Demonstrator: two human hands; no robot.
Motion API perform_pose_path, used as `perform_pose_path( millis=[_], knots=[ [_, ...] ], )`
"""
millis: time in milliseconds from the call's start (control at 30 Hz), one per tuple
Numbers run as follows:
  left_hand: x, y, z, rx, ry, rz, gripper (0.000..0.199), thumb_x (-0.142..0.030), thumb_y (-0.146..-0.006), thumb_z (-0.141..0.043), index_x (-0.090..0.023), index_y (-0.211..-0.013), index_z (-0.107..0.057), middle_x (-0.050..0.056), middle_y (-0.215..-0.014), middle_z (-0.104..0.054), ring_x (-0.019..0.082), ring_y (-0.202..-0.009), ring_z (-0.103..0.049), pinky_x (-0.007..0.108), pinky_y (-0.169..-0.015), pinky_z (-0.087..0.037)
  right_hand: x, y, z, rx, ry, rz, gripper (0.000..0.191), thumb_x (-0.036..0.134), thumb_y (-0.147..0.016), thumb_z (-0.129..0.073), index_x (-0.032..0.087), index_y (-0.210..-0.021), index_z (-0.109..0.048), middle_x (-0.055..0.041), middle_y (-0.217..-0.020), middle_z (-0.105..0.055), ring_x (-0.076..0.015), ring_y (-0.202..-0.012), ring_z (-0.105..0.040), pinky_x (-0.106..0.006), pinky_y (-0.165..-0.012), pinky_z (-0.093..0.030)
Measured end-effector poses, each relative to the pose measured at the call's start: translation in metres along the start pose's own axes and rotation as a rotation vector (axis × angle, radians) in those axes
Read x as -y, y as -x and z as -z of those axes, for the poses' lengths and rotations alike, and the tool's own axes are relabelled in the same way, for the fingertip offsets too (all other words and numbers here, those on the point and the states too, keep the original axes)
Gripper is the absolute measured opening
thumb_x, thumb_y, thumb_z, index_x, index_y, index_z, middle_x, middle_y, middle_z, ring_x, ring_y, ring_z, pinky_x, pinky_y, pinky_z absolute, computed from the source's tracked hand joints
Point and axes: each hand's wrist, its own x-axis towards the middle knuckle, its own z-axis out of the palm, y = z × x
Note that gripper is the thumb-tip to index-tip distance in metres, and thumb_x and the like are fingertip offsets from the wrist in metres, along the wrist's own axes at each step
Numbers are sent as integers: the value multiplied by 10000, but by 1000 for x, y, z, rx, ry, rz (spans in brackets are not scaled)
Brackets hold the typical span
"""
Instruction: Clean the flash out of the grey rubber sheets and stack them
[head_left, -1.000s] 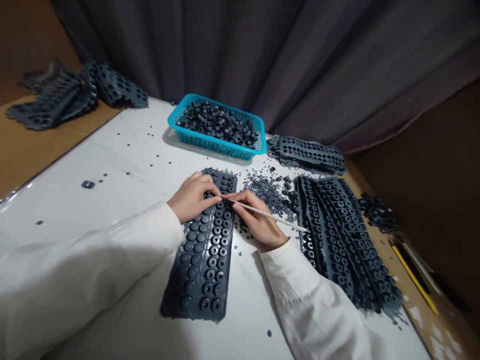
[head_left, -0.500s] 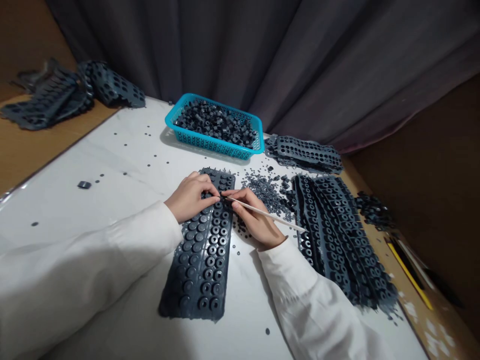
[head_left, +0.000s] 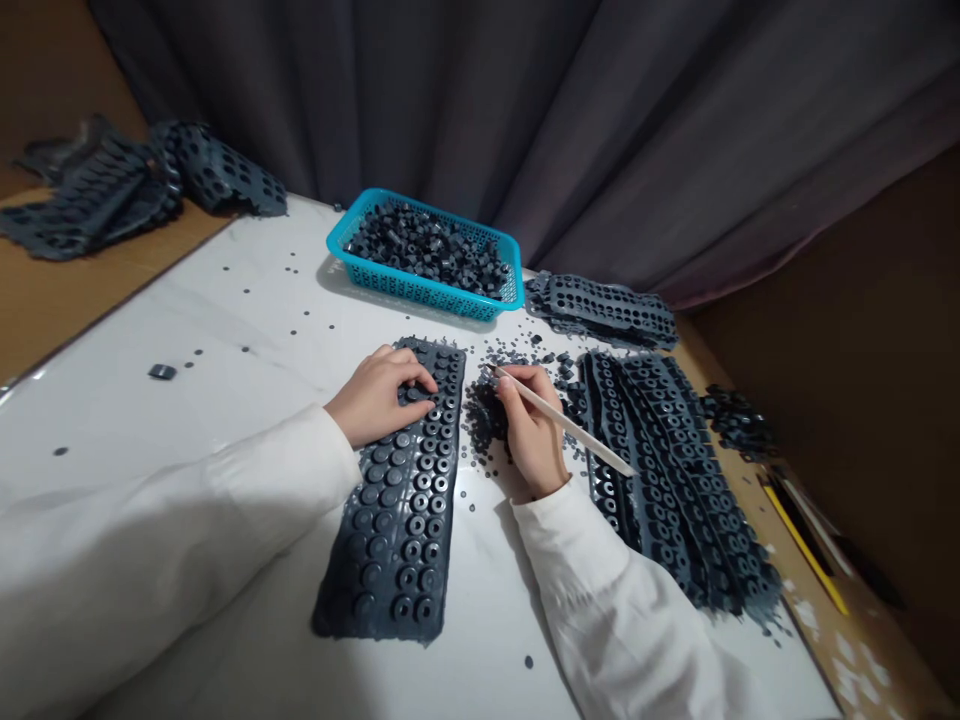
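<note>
Left hand [head_left: 375,398] on dark grey rectangular studded sheet [head_left: 390,520], centre to lower centre of frame, thumb and forefinger apart. Right hand [head_left: 536,435], right of centre, clamped on slim white dark-tipped stick [head_left: 592,438], tip near small dark discs [head_left: 486,415]. Looks like between tool contacts; touching the sheet would call for leftward travel, sheet steadied.

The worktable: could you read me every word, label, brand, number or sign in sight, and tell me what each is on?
There is no text that I can read.
Basket, dark sheet: no lettering shows.
White stick in the right hand: no readable marks.
Yellow stick: too small and blurred to tell if anything is printed on it.
</note>
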Motion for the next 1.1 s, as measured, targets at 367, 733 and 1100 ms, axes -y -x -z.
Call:
perform_pose_path(
  millis=[367,733,1100],
  knots=[
    [-4,4,-3,-75,-107,29,247,-310,-720,-611,-191,-935,-583,50,-953,-482,249,-954,-448,391,-867,-401,-6,-12,-12,384,271,424,108,255,-899,-513,199,-917,-603,-58,-858,-610,-191,-848,-549,-326,-776,-450],
    [-3,6,-6,-59,-191,76,369,-360,-733,-601,-218,-1073,-579,59,-1021,-431,268,-995,-425,418,-864,-397,-5,-15,-13,445,307,426,157,298,-915,-478,212,-954,-603,-72,-915,-608,-213,-909,-544,-354,-819,-444],
    [-2,6,-6,-42,-197,87,409,-370,-726,-600,-212,-1103,-575,65,-1033,-435,271,-1010,-424,412,-874,-387,-10,-27,-16,574,556,544,148,249,-916,-471,215,-978,-601,-101,-1255,-587,-254,-1180,-503,-468,-965,-392]
  ],
)
